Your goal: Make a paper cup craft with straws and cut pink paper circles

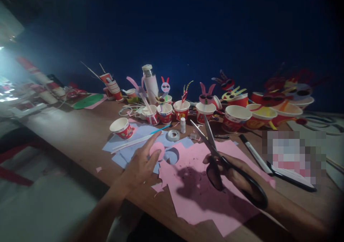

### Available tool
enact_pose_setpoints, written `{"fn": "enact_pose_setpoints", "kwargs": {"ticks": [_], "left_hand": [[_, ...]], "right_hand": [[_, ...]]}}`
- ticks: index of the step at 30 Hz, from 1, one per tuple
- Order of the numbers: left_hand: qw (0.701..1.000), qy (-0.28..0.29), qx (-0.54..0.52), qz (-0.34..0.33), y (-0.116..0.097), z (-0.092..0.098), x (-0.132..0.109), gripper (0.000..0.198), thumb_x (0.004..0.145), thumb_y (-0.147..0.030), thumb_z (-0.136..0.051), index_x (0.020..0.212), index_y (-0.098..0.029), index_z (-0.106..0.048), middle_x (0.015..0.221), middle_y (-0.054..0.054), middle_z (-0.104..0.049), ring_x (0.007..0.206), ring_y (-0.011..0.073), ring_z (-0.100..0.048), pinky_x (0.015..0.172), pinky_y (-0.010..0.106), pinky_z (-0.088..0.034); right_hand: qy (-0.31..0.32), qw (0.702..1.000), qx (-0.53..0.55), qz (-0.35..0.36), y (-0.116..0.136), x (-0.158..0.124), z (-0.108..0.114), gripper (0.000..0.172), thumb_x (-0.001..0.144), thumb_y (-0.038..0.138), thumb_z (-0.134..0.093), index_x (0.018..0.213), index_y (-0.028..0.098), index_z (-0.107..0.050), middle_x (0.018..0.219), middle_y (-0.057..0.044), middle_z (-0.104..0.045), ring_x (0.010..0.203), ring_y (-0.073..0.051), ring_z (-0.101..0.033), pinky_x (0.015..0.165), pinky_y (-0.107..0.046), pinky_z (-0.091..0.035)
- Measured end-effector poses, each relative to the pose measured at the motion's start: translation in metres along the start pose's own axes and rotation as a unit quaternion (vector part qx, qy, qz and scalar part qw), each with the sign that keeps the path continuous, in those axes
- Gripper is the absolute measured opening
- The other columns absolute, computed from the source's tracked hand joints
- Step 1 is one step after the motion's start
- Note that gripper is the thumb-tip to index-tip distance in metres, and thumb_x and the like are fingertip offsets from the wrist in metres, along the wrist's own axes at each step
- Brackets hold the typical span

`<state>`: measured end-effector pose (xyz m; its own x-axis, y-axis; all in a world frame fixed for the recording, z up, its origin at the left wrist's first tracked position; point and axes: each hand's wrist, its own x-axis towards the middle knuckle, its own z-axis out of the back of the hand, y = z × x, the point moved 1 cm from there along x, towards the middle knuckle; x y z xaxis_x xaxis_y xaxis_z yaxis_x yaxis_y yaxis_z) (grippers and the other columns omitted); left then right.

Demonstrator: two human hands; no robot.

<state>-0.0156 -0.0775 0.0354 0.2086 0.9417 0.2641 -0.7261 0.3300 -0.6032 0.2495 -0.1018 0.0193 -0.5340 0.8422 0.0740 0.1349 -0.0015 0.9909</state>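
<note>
My left hand (143, 159) pinches a small round pink paper disc (157, 151) by its edge, index finger stretched forward. Black-handled scissors (213, 147) sit in my right hand (232, 174), their blades apart and pointing away from me. Below that hand lies a large pink paper sheet (193, 206) with jagged cut edges, shadowed in its middle. Blue-grey paper (123, 159) lies beneath my left hand, carrying white sticks (134, 142). A roll of tape (173, 135) and a small white bottle (183, 125) stand just beyond.
Red paper cups holding paper animal figures, such as one cup (205, 112), line the back. A white thermos (151, 84) rises behind them. One cup (121, 128) stands at left. A black-capped marker (255, 154) and a device with a blurred screen (292, 163) lie at right.
</note>
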Motion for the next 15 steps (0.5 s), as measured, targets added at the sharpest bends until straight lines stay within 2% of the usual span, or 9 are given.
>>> {"fn": "enact_pose_setpoints", "kwargs": {"ticks": [2,3,6,8,10,13,15], "left_hand": [[1.0,-0.009,-0.022,-0.005,-0.003,-0.002,0.009,0.056,0.081,-0.026,-0.045,0.135,-0.02,-0.029,0.136,0.006,-0.039,0.121,0.0224,-0.039,0.097,0.031,-0.036],[0.999,-0.005,-0.043,-0.001,-0.003,-0.003,0.014,0.054,0.081,-0.025,-0.044,0.133,-0.019,-0.032,0.135,0.007,-0.041,0.121,0.0228,-0.039,0.096,0.032,-0.036],[0.985,0.041,-0.163,0.043,-0.002,-0.006,0.024,0.033,0.079,-0.02,-0.043,0.109,-0.016,-0.057,0.108,0.007,-0.062,0.098,0.0216,-0.057,0.082,0.031,-0.046],[0.955,0.07,-0.275,0.09,0.001,-0.005,0.031,0.021,0.075,-0.015,-0.044,0.082,-0.015,-0.063,0.087,0.005,-0.066,0.079,0.0184,-0.062,0.071,0.029,-0.049],[0.916,0.09,-0.367,0.138,0.005,-0.002,0.036,0.015,0.067,-0.009,-0.045,0.067,-0.014,-0.059,0.073,0.003,-0.065,0.065,0.0144,-0.061,0.063,0.026,-0.048],[0.871,0.127,-0.436,0.189,0.007,0.002,0.044,0.013,0.062,-0.01,-0.044,0.064,-0.013,-0.056,0.059,0.001,-0.058,0.047,0.0099,-0.053,0.051,0.024,-0.045],[0.856,0.143,-0.454,0.201,0.006,0.003,0.049,0.014,0.066,-0.018,-0.044,0.066,-0.013,-0.057,0.052,-0.001,-0.053,0.04,0.0084,-0.045,0.044,0.023,-0.041]], "right_hand": [[0.004,1.0,0.008,0.001,-0.001,0.0,0.0,0.045,0.08,0.049,-0.05,0.11,0.014,-0.049,0.067,-0.004,-0.054,0.059,-0.016,-0.049,0.053,-0.028,-0.037],[0.006,1.0,0.012,0.003,-0.001,0.0,0.0,0.043,0.082,0.047,-0.049,0.11,0.015,-0.048,0.067,-0.003,-0.053,0.058,-0.015,-0.048,0.054,-0.028,-0.037],[0.017,0.999,0.033,0.007,-0.005,0.001,-0.002,0.038,0.085,0.044,-0.046,0.11,0.015,-0.046,0.064,-0.001,-0.053,0.056,-0.013,-0.048,0.054,-0.027,-0.037],[0.02,0.999,0.045,0.006,-0.008,0.002,-0.003,0.037,0.085,0.044,-0.046,0.109,0.015,-0.044,0.063,-0.001,-0.054,0.055,-0.012,-0.047,0.053,-0.026,-0.036],[0.018,0.999,0.047,0.003,-0.01,0.003,-0.004,0.034,0.086,0.042,-0.047,0.105,0.015,-0.045,0.062,0.0,-0.054,0.053,-0.011,-0.047,0.051,-0.025,-0.035],[0.012,0.999,0.037,-0.008,-0.011,0.004,-0.006,0.029,0.087,0.039,-0.046,0.101,0.015,-0.045,0.061,0.001,-0.054,0.052,-0.011,-0.047,0.051,-0.024,-0.035],[0.014,0.999,0.031,-0.021,-0.011,0.003,-0.007,0.028,0.087,0.039,-0.046,0.1,0.014,-0.045,0.061,0.001,-0.054,0.052,-0.011,-0.047,0.051,-0.024,-0.035]]}}
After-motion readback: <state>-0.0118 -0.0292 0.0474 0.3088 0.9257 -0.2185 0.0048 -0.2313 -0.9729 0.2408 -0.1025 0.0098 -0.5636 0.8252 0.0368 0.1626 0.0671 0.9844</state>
